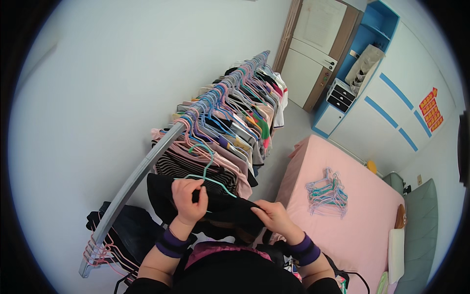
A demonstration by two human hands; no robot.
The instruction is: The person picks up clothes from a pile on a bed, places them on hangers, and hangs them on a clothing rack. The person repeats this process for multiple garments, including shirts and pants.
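Before me hangs a black garment (227, 207) on a mint-green hanger (209, 158), its hook pointing up towards the clothes rack. My left hand (190, 200) pinches the hanger near the base of its hook, over the garment's collar area. With fingers and thumb, my right hand (270, 217) grips the garment's edge at the shoulder on the right. Part of the hanger is hidden inside the cloth. Just beyond hangs a black-and-white striped garment (194, 167) among many clothes on the grey metal rail (147, 165).
A bed with a pink sheet (360, 239) stands at the right, bearing a pile of loose hangers (328, 194). Dark trousers (132, 224) and pink hangers (96, 253) hang at the rail's near end. A door (315, 51) and a blue-and-white cabinet (328, 119) stand beyond.
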